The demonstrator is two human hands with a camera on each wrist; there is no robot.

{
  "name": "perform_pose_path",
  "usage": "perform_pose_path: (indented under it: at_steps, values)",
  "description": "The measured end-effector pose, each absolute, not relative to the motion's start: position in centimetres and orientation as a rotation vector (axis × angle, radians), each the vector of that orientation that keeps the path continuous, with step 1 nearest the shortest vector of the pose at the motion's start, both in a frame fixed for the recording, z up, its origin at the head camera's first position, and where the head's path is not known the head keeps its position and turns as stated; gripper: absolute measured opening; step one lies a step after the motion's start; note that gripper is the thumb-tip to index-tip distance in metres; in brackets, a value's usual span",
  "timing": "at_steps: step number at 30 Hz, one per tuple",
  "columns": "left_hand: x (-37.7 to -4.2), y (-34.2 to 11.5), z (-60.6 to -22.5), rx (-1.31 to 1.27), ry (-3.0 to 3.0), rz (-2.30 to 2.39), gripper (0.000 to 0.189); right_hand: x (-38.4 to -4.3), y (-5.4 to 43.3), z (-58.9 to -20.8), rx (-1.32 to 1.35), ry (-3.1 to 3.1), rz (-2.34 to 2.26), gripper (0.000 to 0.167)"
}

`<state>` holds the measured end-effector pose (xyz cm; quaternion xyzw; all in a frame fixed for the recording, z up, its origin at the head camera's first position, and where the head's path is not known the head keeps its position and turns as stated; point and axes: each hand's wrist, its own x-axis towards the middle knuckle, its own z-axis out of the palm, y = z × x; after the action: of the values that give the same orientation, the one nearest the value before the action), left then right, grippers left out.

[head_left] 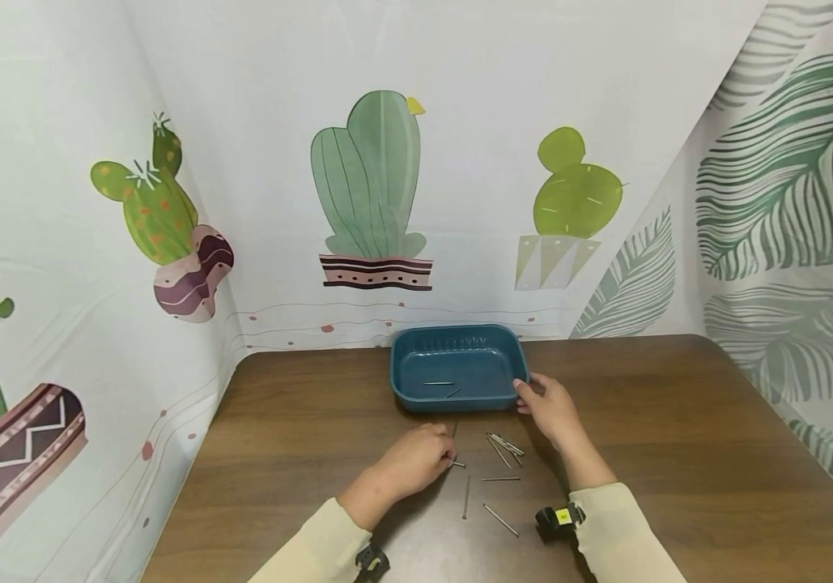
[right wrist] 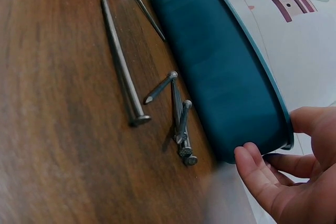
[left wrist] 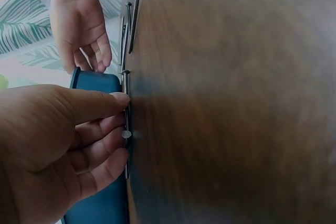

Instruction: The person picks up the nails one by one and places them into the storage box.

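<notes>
Left hand (head_left: 416, 460): fingers bent, thumb extended, tips perhaps meeting
Right hand (head_left: 550, 410): gripping, thumb opposite fingers
Forearms (head_left: 591, 463): both stretched forward, well apart

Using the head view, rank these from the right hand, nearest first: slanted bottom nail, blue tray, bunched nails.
1. Blue tray: touching the right hand, on its left.
2. Bunched nails: just below and left.
3. Slanted bottom nail: farther down the picture.
</notes>
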<state>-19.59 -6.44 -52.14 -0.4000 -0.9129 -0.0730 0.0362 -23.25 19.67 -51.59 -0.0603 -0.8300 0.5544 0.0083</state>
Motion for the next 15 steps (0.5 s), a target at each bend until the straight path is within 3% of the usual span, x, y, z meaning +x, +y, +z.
perform_pose_path:
  at_steps: [15]
  values:
    - [-19.41,-6.35,-52.26,-1.205,-2.816,-0.185,0.007,-23.18,19.68,-51.42,-0.203,-2.597,1.752,0.055]
